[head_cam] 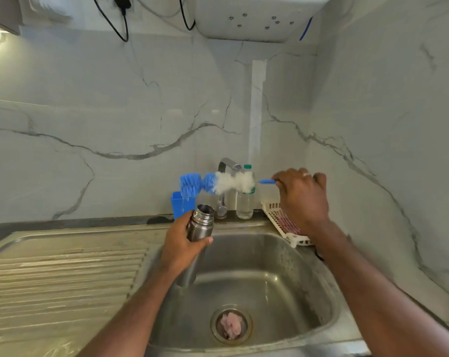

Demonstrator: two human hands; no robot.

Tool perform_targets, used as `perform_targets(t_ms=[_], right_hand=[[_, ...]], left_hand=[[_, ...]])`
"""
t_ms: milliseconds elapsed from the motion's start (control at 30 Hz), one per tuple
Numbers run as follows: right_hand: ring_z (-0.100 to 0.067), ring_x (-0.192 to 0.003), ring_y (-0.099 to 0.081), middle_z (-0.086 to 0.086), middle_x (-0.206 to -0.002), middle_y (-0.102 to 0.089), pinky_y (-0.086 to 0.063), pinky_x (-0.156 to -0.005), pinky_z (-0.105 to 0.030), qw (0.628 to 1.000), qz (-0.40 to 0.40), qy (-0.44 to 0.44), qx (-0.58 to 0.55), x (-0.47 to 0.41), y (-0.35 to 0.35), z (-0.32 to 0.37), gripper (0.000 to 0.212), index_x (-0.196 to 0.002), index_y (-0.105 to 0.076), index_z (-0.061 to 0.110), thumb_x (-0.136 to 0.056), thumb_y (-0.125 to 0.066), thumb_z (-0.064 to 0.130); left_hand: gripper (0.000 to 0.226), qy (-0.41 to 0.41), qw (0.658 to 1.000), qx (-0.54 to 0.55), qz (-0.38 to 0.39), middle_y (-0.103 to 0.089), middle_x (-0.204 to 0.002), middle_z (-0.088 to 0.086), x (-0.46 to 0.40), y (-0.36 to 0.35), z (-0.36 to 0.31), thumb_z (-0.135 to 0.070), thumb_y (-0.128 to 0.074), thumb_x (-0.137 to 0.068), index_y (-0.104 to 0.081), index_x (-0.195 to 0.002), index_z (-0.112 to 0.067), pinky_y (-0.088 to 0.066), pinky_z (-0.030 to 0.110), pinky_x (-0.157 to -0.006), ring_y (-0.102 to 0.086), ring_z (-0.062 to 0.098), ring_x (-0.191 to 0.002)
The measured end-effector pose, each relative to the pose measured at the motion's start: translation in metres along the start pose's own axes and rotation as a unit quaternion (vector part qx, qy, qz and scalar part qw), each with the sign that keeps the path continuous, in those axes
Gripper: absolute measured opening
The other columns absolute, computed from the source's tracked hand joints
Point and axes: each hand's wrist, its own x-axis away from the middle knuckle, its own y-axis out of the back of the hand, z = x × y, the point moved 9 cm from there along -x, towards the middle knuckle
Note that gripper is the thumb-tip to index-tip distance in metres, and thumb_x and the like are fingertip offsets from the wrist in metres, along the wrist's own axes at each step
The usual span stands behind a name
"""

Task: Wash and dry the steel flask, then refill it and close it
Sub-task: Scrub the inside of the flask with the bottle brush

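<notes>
While the left hand (182, 243) is gripping the uncapped flask (199, 224) over the sink (290, 256), fingers wrapped round its body and mouth tilted up, the right hand (302, 195) is pinching the brush (215, 183) by its blue handle, holding it level above and just beside the opening. Washing appears to be the step in hand; drying, refilling and closing are not yet done. Next move likely calls for tipping the bristle end down and lining it up with the narrow mouth.

The steel flask (199, 224) is open, without cap, standing nearly upright above the sink's left side, its body shiny.
</notes>
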Motion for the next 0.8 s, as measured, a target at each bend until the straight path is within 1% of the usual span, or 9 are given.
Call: perform_targets(t_ms=[100, 200, 267, 367, 433, 500, 567, 667, 800], right_hand=[[-0.019, -0.094, -0.06, 0.008, -0.102, -0.073, -0.021, -0.084, -0.035, 0.998, 0.008, -0.062, -0.029, 0.038, -0.012, -0.02, 0.027, -0.11, -0.073, 0.029, -0.102, -0.049, 0.02], [-0.021, -0.098, -0.06, 0.006, -0.104, -0.073, -0.025, -0.085, -0.038, 0.992, 0.022, -0.12, -0.034, 0.062, -0.028, -0.036, 0.023, -0.111, -0.074, 0.029, -0.1, -0.055, 0.021], [-0.021, -0.098, -0.06, 0.007, -0.107, -0.073, -0.029, -0.087, -0.04, 0.99, 0.035, -0.136, -0.033, 0.069, -0.036, -0.039, 0.022, -0.114, -0.073, 0.029, -0.1, -0.057, 0.022], [-0.018, -0.097, -0.061, 0.007, -0.11, -0.073, -0.033, -0.09, -0.041, 0.988, 0.058, -0.143, -0.03, 0.072, -0.045, -0.043, 0.023, -0.117, -0.072, 0.03, -0.1, -0.057, 0.024], [-0.018, -0.099, -0.061, 0.006, -0.111, -0.073, -0.033, -0.091, -0.041, 0.985, 0.066, -0.158, -0.035, 0.074, -0.047, -0.05, 0.024, -0.118, -0.071, 0.03, -0.1, -0.056, 0.025], [-0.02, -0.1, -0.061, 0.006, -0.11, -0.073, -0.032, -0.09, -0.041, 0.982, 0.059, -0.17, -0.051, 0.077, -0.048, -0.058, 0.023, -0.115, -0.072, 0.03, -0.099, -0.057, 0.024], [-0.021, -0.098, -0.061, 0.006, -0.107, -0.073, -0.031, -0.087, -0.04, 0.981, 0.052, -0.172, -0.078, 0.08, -0.049, -0.062, 0.021, -0.112, -0.073, 0.03, -0.097, -0.06, 0.022], [-0.018, -0.099, -0.062, 0.01, -0.107, -0.073, -0.029, -0.084, -0.037, 0.979, 0.06, -0.161, -0.107, 0.081, -0.055, -0.061, 0.021, -0.11, -0.073, 0.033, -0.095, -0.063, 0.021], [-0.016, -0.102, -0.063, 0.012, -0.108, -0.073, -0.032, -0.09, -0.038, 0.979, 0.07, -0.129, -0.143, 0.081, -0.061, -0.046, 0.022, -0.11, -0.074, 0.033, -0.095, -0.066, 0.02]], left_hand=[[0.085, -0.06, 0.997, -0.051, 0.02, -0.058, -0.129, -0.005, 0.002, -0.01, -0.016, -0.026, -0.093, -0.07, -0.052, -0.144, -0.02, -0.052, 0.029, -0.096, -0.06, 0.01, -0.11], [0.086, -0.127, 0.984, -0.124, -0.006, -0.056, -0.135, 0.0, 0.0, -0.005, -0.038, -0.026, -0.092, -0.072, -0.05, -0.146, -0.017, -0.051, 0.031, -0.095, -0.058, 0.014, -0.114], [0.085, -0.174, 0.966, -0.189, -0.022, -0.057, -0.135, 0.003, -0.006, 0.002, -0.049, -0.026, -0.092, -0.07, -0.051, -0.144, -0.016, -0.054, 0.038, -0.092, -0.06, 0.021, -0.115], [0.086, -0.218, 0.924, -0.313, -0.033, -0.059, -0.133, 0.007, -0.02, 0.018, -0.054, -0.024, -0.093, -0.067, -0.051, -0.142, -0.02, -0.053, 0.052, -0.091, -0.062, 0.032, -0.112], [0.085, -0.224, 0.899, -0.375, -0.029, -0.059, -0.131, 0.006, -0.029, 0.032, -0.051, -0.021, -0.092, -0.064, -0.052, -0.139, -0.024, -0.05, 0.053, -0.09, -0.062, 0.032, -0.109], [0.085, -0.215, 0.884, -0.415, -0.013, -0.059, -0.127, 0.006, -0.036, 0.046, -0.041, -0.017, -0.092, -0.061, -0.055, -0.137, -0.024, -0.047, 0.056, -0.091, -0.062, 0.033, -0.106], [0.086, -0.192, 0.88, -0.434, -0.005, -0.058, -0.123, 0.008, -0.042, 0.061, -0.029, -0.014, -0.093, -0.058, -0.056, -0.135, -0.025, -0.046, 0.057, -0.09, -0.063, 0.033, -0.103], [0.084, -0.14, 0.881, -0.451, -0.007, -0.055, -0.127, 0.012, -0.047, 0.079, -0.014, -0.015, -0.091, -0.064, -0.056, -0.141, -0.023, -0.043, 0.056, -0.092, -0.06, 0.034, -0.11], [0.082, -0.144, 0.878, -0.456, 0.013, -0.061, -0.124, 0.004, -0.043, 0.081, -0.01, -0.019, -0.089, -0.066, -0.054, -0.14, -0.026, -0.043, 0.052, -0.086, -0.058, 0.03, -0.11]])
